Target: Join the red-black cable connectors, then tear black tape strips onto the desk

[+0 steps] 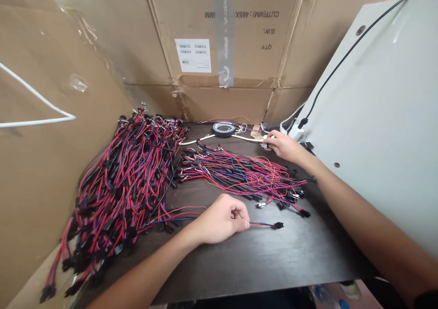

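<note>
Head: cable [262, 224] in left grip [224, 219]

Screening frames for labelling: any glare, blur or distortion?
Head view: soft sheen on the dark table; small print on the white label too soft to read; detail at the right hand hard to make out; right forearm appears stretched, possibly lens distortion.

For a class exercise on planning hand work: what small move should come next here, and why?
Probably carry the black plug toward the right hand: the left hand holds its wires, the plug sticks out free, and the right hand is by the white cord, though what it pinches is too small to tell.
</note>
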Demonstrator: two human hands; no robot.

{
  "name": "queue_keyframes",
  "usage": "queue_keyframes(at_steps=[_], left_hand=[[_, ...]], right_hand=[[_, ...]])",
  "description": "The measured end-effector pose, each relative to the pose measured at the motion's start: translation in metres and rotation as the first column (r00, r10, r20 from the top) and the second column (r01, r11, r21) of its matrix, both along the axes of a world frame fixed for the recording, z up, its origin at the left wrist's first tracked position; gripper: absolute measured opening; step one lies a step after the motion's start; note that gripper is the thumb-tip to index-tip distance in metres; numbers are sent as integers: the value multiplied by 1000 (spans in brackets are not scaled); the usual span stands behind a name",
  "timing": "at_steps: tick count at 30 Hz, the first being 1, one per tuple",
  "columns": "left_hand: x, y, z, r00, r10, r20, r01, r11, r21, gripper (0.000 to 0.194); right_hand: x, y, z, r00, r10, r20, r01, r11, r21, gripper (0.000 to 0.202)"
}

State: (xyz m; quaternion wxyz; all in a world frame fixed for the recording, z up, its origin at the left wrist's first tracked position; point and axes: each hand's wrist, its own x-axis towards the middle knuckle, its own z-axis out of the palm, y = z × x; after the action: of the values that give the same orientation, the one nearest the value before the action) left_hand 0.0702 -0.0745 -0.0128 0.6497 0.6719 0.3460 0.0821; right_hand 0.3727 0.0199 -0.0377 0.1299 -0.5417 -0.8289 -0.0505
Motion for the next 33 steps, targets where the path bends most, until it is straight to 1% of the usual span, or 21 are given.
queue_keyframes(at_steps=[4, 7, 16, 21, 27, 33], left_hand=[[0, 0, -1, 1000, -3, 2, 3, 1000, 6, 7], [0, 0, -1, 1000, -4, 0, 4, 1000, 4, 7], [1, 0, 0, 1000, -11, -12, 11, 1000, 8, 8], [2, 0, 1, 1000, -13, -25, 13, 1000, 8, 7], [0, 1, 0, 1000, -21, -18, 21, 1000, 13, 8], [0, 0, 0, 999, -29, -15, 29, 999, 17, 8]], right_hand=[[1, 1, 7, 998, 58, 24, -57, 998, -39, 41], [0, 1, 13, 995, 85, 47, -81, 994, -77, 41], [-6, 6, 18, 994, 49, 96, -36, 990, -137, 31], [-7, 7, 18, 995, 39, 96, -26, 990, -138, 27], [-3, 5, 14, 998, 43, 46, -37, 992, -118, 24], [-2, 4, 13, 996, 28, -85, -38, 993, -116, 17]])
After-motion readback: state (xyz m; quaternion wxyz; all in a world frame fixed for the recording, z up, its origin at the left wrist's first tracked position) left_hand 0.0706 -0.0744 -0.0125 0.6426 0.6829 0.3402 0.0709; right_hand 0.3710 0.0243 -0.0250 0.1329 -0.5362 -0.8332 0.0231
